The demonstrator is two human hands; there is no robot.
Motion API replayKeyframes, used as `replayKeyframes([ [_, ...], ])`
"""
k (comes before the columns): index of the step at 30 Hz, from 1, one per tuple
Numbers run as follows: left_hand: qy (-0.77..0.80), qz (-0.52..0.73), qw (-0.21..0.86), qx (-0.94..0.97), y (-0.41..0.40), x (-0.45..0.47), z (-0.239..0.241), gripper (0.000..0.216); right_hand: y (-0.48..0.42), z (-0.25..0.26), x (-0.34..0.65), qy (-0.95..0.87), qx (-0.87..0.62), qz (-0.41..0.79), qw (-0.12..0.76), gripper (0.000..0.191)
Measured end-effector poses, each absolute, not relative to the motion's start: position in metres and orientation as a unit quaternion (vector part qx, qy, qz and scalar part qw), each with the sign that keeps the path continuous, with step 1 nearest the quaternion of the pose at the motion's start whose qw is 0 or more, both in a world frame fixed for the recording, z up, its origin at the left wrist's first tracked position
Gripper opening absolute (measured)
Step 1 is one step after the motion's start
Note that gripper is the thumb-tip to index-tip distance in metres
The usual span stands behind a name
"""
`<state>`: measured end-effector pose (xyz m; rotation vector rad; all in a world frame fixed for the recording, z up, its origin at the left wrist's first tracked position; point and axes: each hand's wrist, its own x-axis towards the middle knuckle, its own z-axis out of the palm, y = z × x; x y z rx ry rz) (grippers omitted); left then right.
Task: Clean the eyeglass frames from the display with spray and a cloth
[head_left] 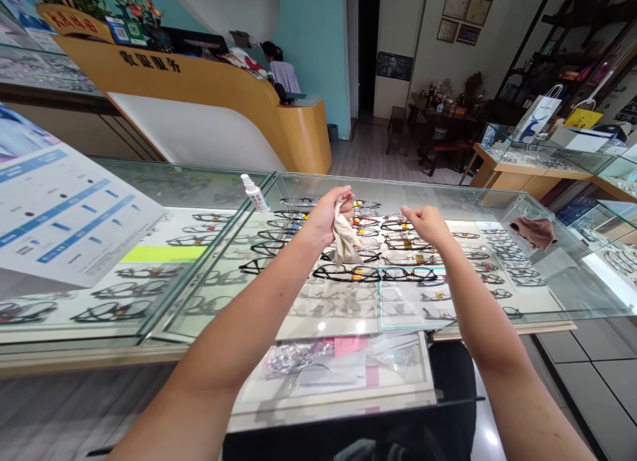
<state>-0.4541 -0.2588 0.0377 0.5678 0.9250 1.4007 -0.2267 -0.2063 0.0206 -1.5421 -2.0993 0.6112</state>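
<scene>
My left hand (329, 217) is closed around a cream cleaning cloth (344, 239), which hangs below the fingers over the glass counter. Level with it on the right, my right hand (428, 226) has its fingers curled in and its thumb towards the left. Whether anything is inside that hand is hidden. Beneath and between the hands are several rows of eyeglasses (347, 273), many with small yellow or orange tags on the lenses. A white spray bottle (255, 194) stands on the counter to the left of my left hand.
A brown cloth (534, 231) lies on the glass at the right. A large printed card (74, 215) stands at the left. Below the countertop, an open drawer (338, 404) holds plastic bags and papers. Behind the cashier desk (298, 126) a person (283, 73) is partly visible.
</scene>
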Motion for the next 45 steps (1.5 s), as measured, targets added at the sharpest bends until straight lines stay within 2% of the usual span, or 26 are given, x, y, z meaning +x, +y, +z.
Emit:
replayKeyframes([
  [4, 0.399, 0.615, 0.633, 0.248, -0.259, -0.455, 0.037, 0.024, -0.204, 0.024, -0.216, -0.785, -0.561, 0.229, 0.127, 0.056],
  [9, 0.397, 0.611, 0.634, 0.257, -0.257, -0.457, 0.036, 0.025, -0.201, 0.028, -0.204, -0.799, -0.561, 0.217, 0.002, 0.005],
  [13, 0.402, 0.614, 0.629, 0.257, -0.258, -0.456, 0.037, 0.024, -0.200, 0.026, -0.208, -0.811, -0.549, 0.193, -0.059, 0.012],
  [20, 0.408, 0.615, 0.627, 0.251, -0.259, -0.455, 0.038, 0.023, -0.205, 0.027, -0.212, -0.815, -0.540, 0.197, -0.081, 0.008],
  [23, 0.410, 0.616, 0.624, 0.251, -0.259, -0.455, 0.038, 0.024, -0.207, 0.031, -0.210, -0.808, -0.548, 0.213, -0.047, 0.005],
  [27, 0.409, 0.613, 0.625, 0.256, -0.259, -0.455, 0.037, 0.024, -0.208, 0.034, -0.209, -0.776, -0.600, 0.194, 0.025, 0.028],
  [30, 0.406, 0.615, 0.625, 0.259, -0.258, -0.456, 0.037, 0.023, -0.207, 0.033, -0.212, -0.776, -0.605, 0.176, 0.026, 0.016],
  [34, 0.402, 0.614, 0.626, 0.263, -0.258, -0.456, 0.036, 0.026, -0.203, 0.025, -0.218, -0.794, -0.593, 0.135, 0.001, 0.024],
  [45, 0.403, 0.614, 0.625, 0.263, -0.258, -0.456, 0.036, 0.025, -0.202, 0.022, -0.222, -0.798, -0.590, 0.120, -0.003, 0.013],
])
